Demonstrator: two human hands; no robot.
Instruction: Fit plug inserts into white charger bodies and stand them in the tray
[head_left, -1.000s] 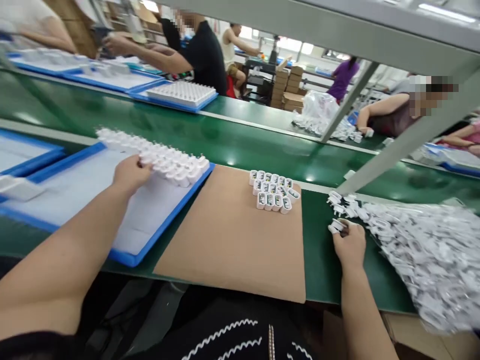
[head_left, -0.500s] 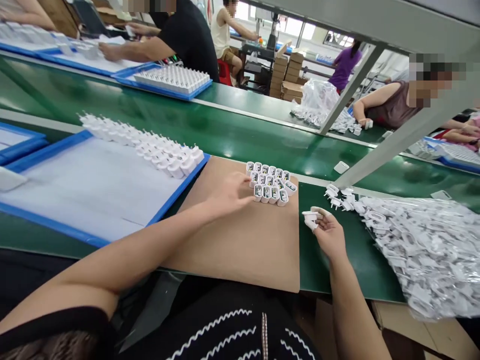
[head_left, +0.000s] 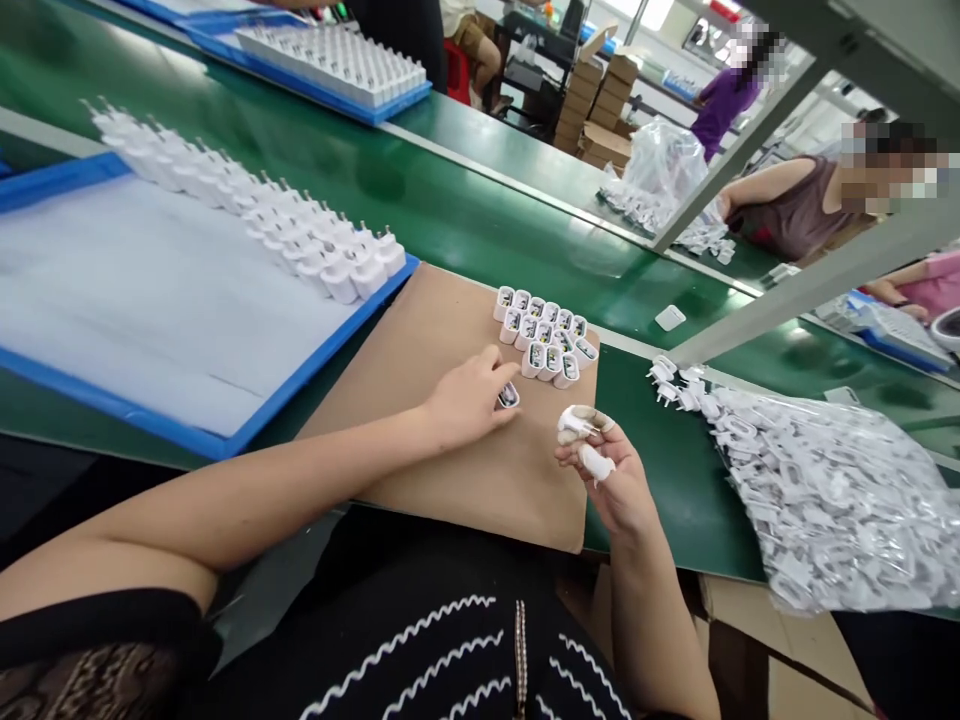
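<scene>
My left hand (head_left: 469,400) is closed round a white charger housing (head_left: 509,396) over the brown board (head_left: 480,490). The housing's open end faces up and shows parts inside. To its right, my right hand (head_left: 622,475) pinches a white plug cover (head_left: 573,426) between thumb and fingers; white finger cots cover the thumb and a fingertip. The two pieces are apart. Several more open charger housings (head_left: 529,330) stand in rows at the board's far right corner, small circuit boards showing inside.
Left of the board lies a blue-rimmed tray (head_left: 259,415) with rows of white chargers (head_left: 262,215), pins up. On the right, a clear plastic bag (head_left: 832,500) spills white plug covers. A metal post (head_left: 750,310) rises beyond it. Co-workers sit across the green bench (head_left: 465,215).
My left hand has drawn one housing out of the front row toward me. My right hand has moved left over the board with the plug cover. The view has shifted and tilted.
</scene>
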